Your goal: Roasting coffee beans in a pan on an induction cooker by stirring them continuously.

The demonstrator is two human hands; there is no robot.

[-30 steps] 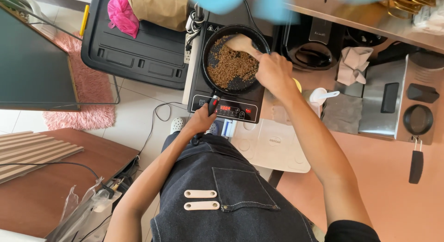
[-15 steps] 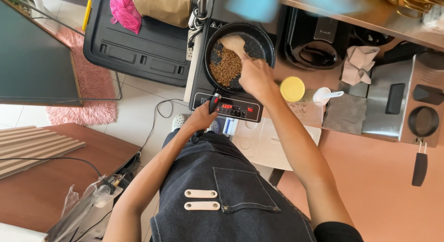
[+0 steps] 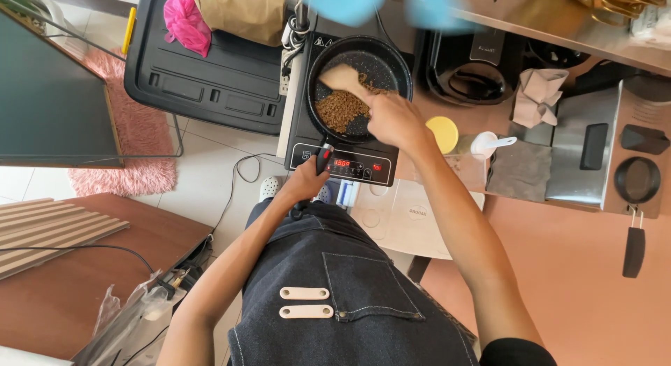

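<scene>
A black frying pan (image 3: 388,60) sits on a black induction cooktop (image 3: 307,139) and holds a heap of brown granular food (image 3: 339,109). My right hand (image 3: 393,118) grips a wooden spatula (image 3: 340,77) whose blade rests in the pan above the food. My left hand (image 3: 305,181) is wrapped around the pan handle (image 3: 324,156) at the cooktop's front edge. I wear a dark denim apron (image 3: 342,289).
A yellow lid (image 3: 443,132) and a white scoop (image 3: 488,144) lie right of the cooktop. A black bin (image 3: 210,79) with a pink cloth and a brown paper bag stands to the left. Steel appliances (image 3: 594,153) line the right. A pink rug (image 3: 133,128) covers the floor.
The food has been pushed from a spread layer into a heap at the pan's lower left. My right hand with the spatula has shifted left across the pan. The left hand has stayed on the handle.
</scene>
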